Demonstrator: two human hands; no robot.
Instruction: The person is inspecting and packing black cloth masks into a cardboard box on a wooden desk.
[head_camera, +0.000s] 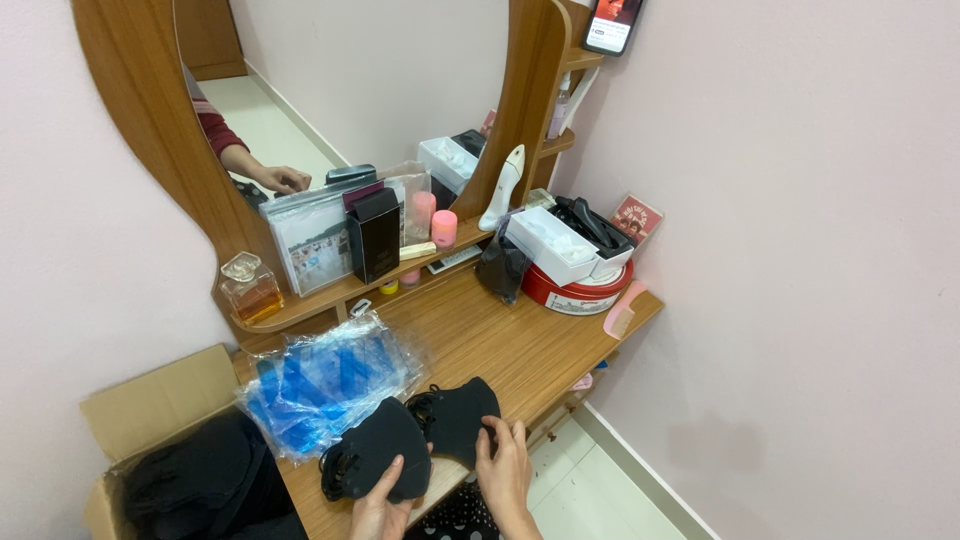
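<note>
Two black face masks lie at the near edge of a wooden dressing table (520, 345). My left hand (378, 510) grips the lower edge of the nearer black mask (375, 447), thumb on top. My right hand (507, 470) rests its fingers on the edge of the second black mask (458, 412), which overlaps the first. Just left of the masks lies a crinkled clear plastic bag of blue masks (325, 378).
An open cardboard box (150, 405) with dark cloth inside stands at the left. The shelf under the mirror (380, 80) holds a perfume bottle (250, 287), a black box (374, 235), pink jars. A red round tin (578, 288), white boxes and a pink comb (622, 312) sit at right.
</note>
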